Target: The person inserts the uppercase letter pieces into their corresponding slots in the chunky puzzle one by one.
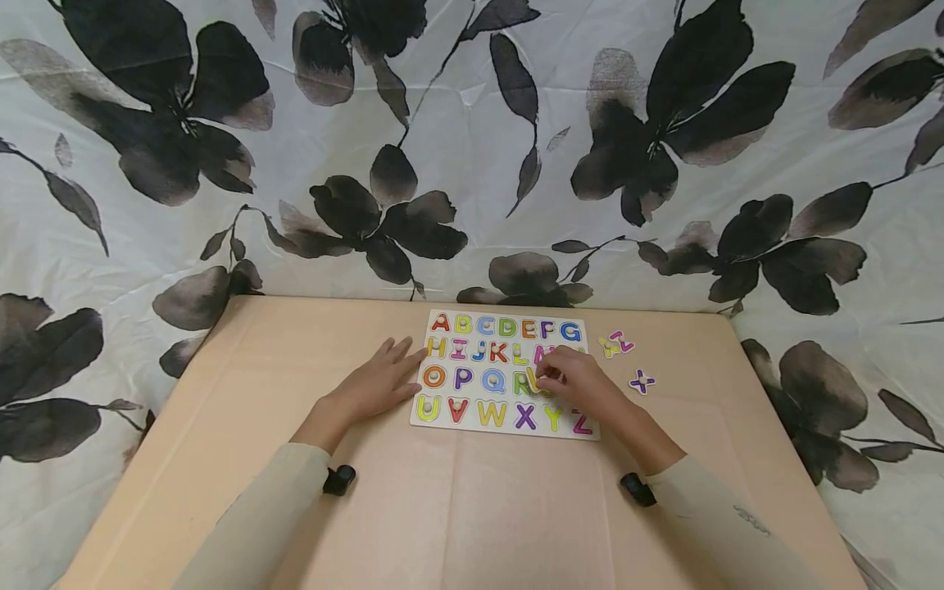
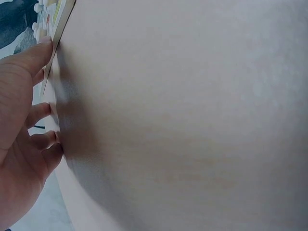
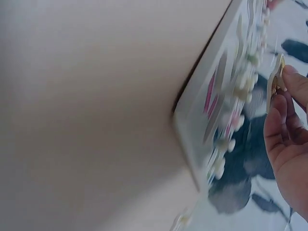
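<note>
An alphabet puzzle board (image 1: 472,428) with colourful knobbed letters lies on the table. My left hand (image 1: 379,381) rests at its left edge, fingers spread; in the left wrist view the thumb (image 2: 44,48) touches the board's rim. Over the right part of the board, my right hand (image 1: 583,381) pinches a yellow letter piece (image 3: 274,84) between thumb and fingers. That piece is held up above the board and seen edge-on in the right wrist view. Which letter it is, I cannot tell. The hand hides part of the middle rows.
Right of the board lie a purple X-shaped piece (image 1: 642,381) and a small cluster of yellow and pink pieces (image 1: 616,344). A floral cloth (image 1: 472,123) hangs behind the table's far edge. The tan tabletop (image 1: 516,516) stretches toward me between both forearms.
</note>
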`<act>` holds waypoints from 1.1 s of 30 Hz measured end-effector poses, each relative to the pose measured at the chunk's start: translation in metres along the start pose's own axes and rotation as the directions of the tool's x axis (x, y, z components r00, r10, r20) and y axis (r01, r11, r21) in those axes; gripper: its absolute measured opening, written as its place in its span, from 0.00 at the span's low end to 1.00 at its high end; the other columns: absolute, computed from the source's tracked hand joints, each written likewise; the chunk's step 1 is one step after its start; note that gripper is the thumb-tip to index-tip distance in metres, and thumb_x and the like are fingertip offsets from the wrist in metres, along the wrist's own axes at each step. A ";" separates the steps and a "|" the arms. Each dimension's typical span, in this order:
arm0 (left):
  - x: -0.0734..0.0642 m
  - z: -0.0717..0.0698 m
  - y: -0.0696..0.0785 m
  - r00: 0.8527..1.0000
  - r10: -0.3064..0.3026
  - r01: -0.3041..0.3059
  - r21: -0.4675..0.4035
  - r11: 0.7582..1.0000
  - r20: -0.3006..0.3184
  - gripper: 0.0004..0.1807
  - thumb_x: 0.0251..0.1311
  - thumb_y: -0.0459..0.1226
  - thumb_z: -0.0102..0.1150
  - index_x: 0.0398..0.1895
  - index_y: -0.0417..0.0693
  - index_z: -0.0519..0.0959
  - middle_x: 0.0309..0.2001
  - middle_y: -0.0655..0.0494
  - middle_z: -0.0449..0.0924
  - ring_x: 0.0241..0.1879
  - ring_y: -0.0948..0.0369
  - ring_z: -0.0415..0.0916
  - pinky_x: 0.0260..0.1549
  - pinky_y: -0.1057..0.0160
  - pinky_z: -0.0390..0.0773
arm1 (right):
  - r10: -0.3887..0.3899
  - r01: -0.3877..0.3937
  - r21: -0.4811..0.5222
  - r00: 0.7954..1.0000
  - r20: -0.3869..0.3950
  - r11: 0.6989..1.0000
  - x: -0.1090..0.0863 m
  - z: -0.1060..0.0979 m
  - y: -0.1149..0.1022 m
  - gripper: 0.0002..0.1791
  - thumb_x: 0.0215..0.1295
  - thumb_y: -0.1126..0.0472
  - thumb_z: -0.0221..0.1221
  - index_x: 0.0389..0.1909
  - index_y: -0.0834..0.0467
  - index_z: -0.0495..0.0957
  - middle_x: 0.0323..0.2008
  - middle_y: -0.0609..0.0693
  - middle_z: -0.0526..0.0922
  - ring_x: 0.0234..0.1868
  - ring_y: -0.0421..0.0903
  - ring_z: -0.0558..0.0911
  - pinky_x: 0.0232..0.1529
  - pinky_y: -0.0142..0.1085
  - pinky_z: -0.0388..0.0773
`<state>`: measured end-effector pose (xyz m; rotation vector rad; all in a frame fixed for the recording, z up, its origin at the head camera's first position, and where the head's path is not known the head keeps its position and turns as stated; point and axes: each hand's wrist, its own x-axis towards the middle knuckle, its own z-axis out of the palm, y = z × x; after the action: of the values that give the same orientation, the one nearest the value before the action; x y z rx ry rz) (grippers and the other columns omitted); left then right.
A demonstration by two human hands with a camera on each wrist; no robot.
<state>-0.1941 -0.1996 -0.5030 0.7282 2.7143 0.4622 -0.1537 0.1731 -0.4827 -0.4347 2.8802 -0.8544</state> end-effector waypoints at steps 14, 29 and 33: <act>0.002 0.001 -0.001 1.000 -0.001 0.001 0.006 1.000 0.003 0.39 0.74 0.53 0.55 0.83 0.56 0.57 0.84 0.43 0.46 0.82 0.37 0.39 0.73 0.34 0.61 | -0.204 0.210 -0.049 0.974 0.097 0.976 0.010 0.037 -0.041 0.05 0.68 0.55 0.69 0.36 0.48 0.82 0.36 0.40 0.77 0.38 0.38 0.74 0.39 0.28 0.77; 0.002 0.000 0.000 1.000 0.000 0.000 0.000 1.000 0.003 0.39 0.74 0.53 0.55 0.83 0.56 0.57 0.84 0.43 0.46 0.82 0.37 0.39 0.74 0.35 0.60 | -0.272 0.305 -0.154 0.940 0.206 0.940 0.014 0.055 -0.054 0.04 0.69 0.55 0.68 0.36 0.49 0.83 0.31 0.41 0.75 0.33 0.39 0.72 0.36 0.29 0.71; 0.002 0.000 -0.001 1.000 -0.005 0.005 -0.007 1.000 0.008 0.39 0.74 0.54 0.56 0.83 0.56 0.56 0.84 0.43 0.46 0.82 0.37 0.39 0.74 0.35 0.59 | -0.262 0.296 -0.144 0.941 0.216 0.944 0.014 0.054 -0.054 0.03 0.69 0.56 0.67 0.37 0.49 0.83 0.33 0.40 0.76 0.34 0.38 0.73 0.37 0.29 0.72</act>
<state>-0.1956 -0.1993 -0.5040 0.7204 2.7050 0.4659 -0.1441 0.0979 -0.4989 -0.9121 2.7589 -0.5540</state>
